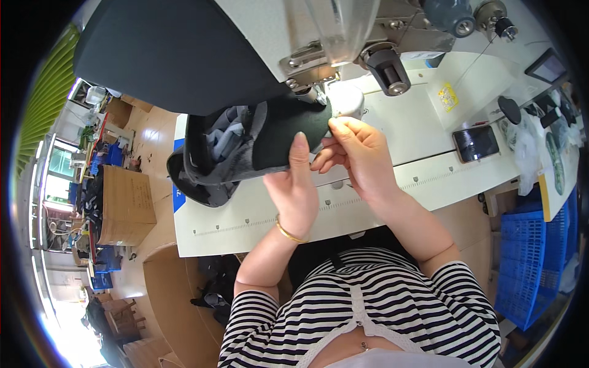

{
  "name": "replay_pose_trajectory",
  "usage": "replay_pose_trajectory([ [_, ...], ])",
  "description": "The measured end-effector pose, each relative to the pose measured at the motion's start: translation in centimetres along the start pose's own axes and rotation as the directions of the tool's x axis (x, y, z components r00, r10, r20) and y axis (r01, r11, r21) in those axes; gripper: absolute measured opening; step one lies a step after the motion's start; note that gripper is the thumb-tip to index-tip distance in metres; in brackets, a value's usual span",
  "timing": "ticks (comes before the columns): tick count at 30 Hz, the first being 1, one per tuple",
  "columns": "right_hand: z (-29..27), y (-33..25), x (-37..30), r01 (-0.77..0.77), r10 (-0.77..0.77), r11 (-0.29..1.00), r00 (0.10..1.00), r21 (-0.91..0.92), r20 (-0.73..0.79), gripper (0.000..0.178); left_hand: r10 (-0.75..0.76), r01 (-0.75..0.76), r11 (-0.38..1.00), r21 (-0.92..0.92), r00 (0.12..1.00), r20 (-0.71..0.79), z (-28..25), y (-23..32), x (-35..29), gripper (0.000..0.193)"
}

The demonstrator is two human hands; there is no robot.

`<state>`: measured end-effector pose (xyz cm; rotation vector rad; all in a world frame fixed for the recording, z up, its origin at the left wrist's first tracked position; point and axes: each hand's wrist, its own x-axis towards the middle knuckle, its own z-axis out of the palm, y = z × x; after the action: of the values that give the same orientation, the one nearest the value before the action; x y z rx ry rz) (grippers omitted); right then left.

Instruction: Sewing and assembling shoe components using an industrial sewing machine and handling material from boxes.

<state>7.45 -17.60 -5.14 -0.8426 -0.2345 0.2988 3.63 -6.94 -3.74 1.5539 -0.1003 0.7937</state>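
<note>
A dark green and grey fabric piece [273, 144] with black edging lies on the white sewing table, its right end under the needle area [318, 96] of a sewing machine [184, 55]. My left hand [296, 196] grips its near edge, thumb on top and the other fingers hidden below. Close to the needle, my right hand [368, 159] pinches the fabric's right edge between thumb and forefinger, its other fingers curled beneath. Bunched grey-blue cloth [227, 140] shows in the folds at the left end. The machine head covers the far side of the piece.
A ruler scale [328, 202] runs along the table's near edge. To the right lie a dark phone [475, 144] and clear plastic bags [521, 153]. Blue crates [521, 264] stand at the lower right. Cardboard boxes [127, 205] occupy the floor at left, one holding dark pieces.
</note>
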Motion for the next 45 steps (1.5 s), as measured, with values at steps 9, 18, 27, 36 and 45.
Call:
replay_pose_trajectory([
  [9,-0.2,0.5,0.3,0.04,-0.04,0.999,0.999,-0.018,0.006,0.022,-0.306,0.271,0.928,-0.254,0.946,-0.109,3.2,0.1,-1.2,0.029],
  [18,-0.8,-0.8,-0.5,-0.004,0.004,0.969,1.0,-0.248,-0.002,0.03,-0.044,-0.234,0.902,0.363,0.786,0.617,-3.6,1.9,-4.3,0.024],
  [27,1.8,1.6,-1.3,0.059,-0.03,0.969,0.992,-0.239,0.122,0.029,-0.433,0.469,0.863,-0.186,0.878,0.204,-11.7,-4.1,12.4,0.031],
  [36,1.9,1.6,-1.3,-0.004,0.001,0.999,0.998,0.042,0.062,0.019,-0.483,0.584,0.766,-0.268,0.799,0.359,-13.2,-2.2,14.8,0.026],
  [45,0.9,1.8,-0.6,-0.005,0.006,1.0,0.995,-0.016,0.096,0.02,-0.351,0.396,0.909,-0.129,0.895,0.277,-11.8,1.0,13.3,0.022],
])
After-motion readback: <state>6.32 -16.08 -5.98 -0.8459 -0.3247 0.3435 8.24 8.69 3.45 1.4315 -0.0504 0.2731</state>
